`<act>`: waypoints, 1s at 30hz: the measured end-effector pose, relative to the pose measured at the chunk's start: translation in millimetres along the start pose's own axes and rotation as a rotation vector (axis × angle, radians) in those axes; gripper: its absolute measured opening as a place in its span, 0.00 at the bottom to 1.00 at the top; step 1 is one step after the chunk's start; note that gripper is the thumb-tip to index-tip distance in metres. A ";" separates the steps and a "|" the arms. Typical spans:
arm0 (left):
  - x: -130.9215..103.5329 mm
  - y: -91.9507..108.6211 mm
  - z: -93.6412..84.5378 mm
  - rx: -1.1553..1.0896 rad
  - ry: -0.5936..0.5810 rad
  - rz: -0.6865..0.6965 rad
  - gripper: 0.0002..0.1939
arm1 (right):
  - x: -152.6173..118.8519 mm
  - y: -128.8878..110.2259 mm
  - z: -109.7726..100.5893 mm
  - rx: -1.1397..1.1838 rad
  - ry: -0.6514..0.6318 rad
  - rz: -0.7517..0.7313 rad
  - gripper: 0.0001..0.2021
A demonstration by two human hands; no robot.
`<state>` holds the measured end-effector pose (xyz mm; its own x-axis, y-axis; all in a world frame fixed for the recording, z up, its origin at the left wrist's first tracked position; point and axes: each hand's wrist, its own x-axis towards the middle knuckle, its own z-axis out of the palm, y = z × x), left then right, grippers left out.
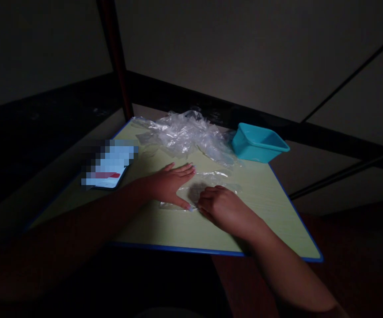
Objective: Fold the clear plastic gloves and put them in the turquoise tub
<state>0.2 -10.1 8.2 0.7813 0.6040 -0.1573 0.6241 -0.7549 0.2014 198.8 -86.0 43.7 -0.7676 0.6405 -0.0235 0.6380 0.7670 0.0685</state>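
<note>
A clear plastic bag (186, 194) lies spread on the pale table in front of me. My left hand (169, 181) rests flat on its left part, fingers stretched and thumb spread apart. Over the right part of the bag, my right hand (222, 207) is closed, its fingers curled down against the plastic. The fingertips of that hand are partly hidden, and they appear to grip the film. Behind both hands sits a loose heap of crumpled clear plastic bags (187, 134).
A turquoise plastic basket (257, 148) stands at the table's back right corner. To the left lies a phone (111, 168) with a lit, blurred screen. The table (277, 221) has a blue edge and stands against dark-trimmed walls; the room is dim.
</note>
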 end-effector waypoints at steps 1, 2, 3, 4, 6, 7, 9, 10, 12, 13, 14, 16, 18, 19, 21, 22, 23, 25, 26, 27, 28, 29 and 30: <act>0.1 -0.7 0.4 -0.005 0.008 0.005 0.53 | 0.3 0.8 -0.4 0.018 0.001 0.007 0.06; 0.2 -1.3 0.5 -0.012 0.017 0.010 0.50 | 0.6 1.7 -0.7 0.041 0.002 0.017 0.06; 0.2 -1.6 0.3 -0.021 0.026 0.015 0.48 | 0.9 2.6 -0.9 0.067 0.003 0.028 0.06; 0.2 -1.8 -0.1 -0.033 0.034 0.019 0.45 | 1.1 3.6 -1.0 0.095 0.006 0.039 0.06; 0.3 -1.8 -1.4 -0.067 0.048 0.023 0.40 | 1.0 5.6 -0.8 0.153 0.013 0.049 0.06; 0.4 -1.8 -2.0 -0.090 0.055 0.028 0.37 | 0.8 6.6 -0.5 0.182 0.019 0.044 0.06; 0.5 -2.0 -2.6 -0.142 0.072 0.052 0.33 | 0.0 8.5 0.5 0.235 0.035 0.029 0.06; 0.6 -2.3 -2.6 -0.168 0.082 0.068 0.32 | -0.3 9.5 1.2 0.258 0.042 0.023 0.06; 0.9 -3.2 -2.2 -0.211 0.104 0.098 0.30 | -0.6 11.5 2.3 0.301 0.049 0.022 0.06; 1.1 -3.7 -1.9 -0.227 0.114 0.107 0.29 | -0.5 12.5 2.8 0.324 0.052 0.024 0.06; 1.3 -4.2 -1.5 -0.240 0.119 0.113 0.28 | -0.3 13.4 3.1 0.349 0.054 0.026 0.05; 2.0 -5.1 -0.4 -0.260 0.118 0.116 0.27 | 0.3 15.2 3.4 0.401 0.055 0.027 0.06; 2.9 -5.9 1.0 -0.266 0.114 0.111 0.26 | 0.6 16.9 3.3 0.444 0.051 0.029 0.06; 3.2 -6.3 1.7 -0.264 0.114 0.109 0.26 | 0.5 17.8 3.2 0.463 0.048 0.032 0.06; 3.8 -7.0 3.1 -0.261 0.115 0.108 0.26 | -0.2 19.5 3.0 0.495 0.045 0.041 0.07; 3.9 -7.3 3.6 -0.263 0.114 0.109 0.26 | -0.8 20.4 2.9 0.511 0.044 0.046 0.07; 3.9 -7.5 3.9 -0.269 0.113 0.112 0.26 | -1.5 21.4 2.8 0.526 0.042 0.052 0.07; 3.7 -8.0 3.9 -0.286 0.107 0.123 0.26 | -2.6 23.5 2.9 0.555 0.037 0.061 0.07; 3.7 -8.3 3.6 -0.295 0.102 0.132 0.25 | -3.0 24.7 3.1 0.571 0.034 0.062 0.07; 3.6 -8.6 3.1 -0.304 0.098 0.141 0.25 | -3.1 25.9 3.6 0.588 0.032 0.061 0.07; 3.5 -9.0 2.5 -0.313 0.097 0.147 0.25 | -3.1 27.3 4.3 0.604 0.032 0.061 0.07; 3.4 -9.4 1.8 -0.321 0.096 0.152 0.24 | -3.0 28.8 5.3 0.620 0.033 0.060 0.07; 3.3 -9.6 1.0 -0.329 0.095 0.155 0.24 | -2.7 30.3 6.5 0.635 0.034 0.064 0.07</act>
<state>-3.3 -1.1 4.7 0.8530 0.5217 -0.0134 0.4522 -0.7260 0.5181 220.7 -64.2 39.4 -0.7219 0.6920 -0.0061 0.5866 0.6071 -0.5360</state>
